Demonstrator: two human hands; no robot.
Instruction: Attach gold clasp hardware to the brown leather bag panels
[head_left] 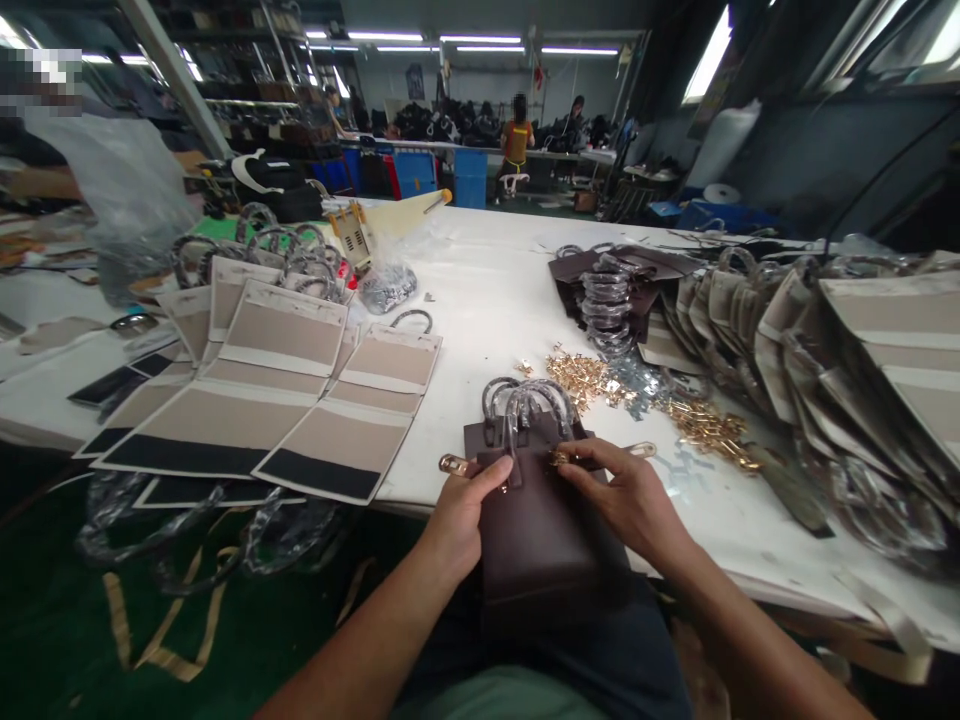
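A dark brown handbag panel (551, 530) leans from my lap against the table edge, its plastic-wrapped handles (529, 400) pointing away from me. My left hand (469, 505) grips its upper left part, thumb pressed on the front. A gold clasp on a strap (455, 464) sticks out beside that hand. My right hand (619, 490) is closed, with thumb and fingertips pinching a small gold metal fitting (559, 457) against the bag's upper right. Another gold-tipped strap end (640, 449) shows beyond the right hand.
Gold fittings (581, 378) and silver metal plates (637, 388) lie in heaps beyond the bag. Beige-lined bag panels (289, 330) are stacked at left, more (787, 310) at right. Dark brown panels (637, 270) lie behind the heaps. A person (516, 140) stands far back.
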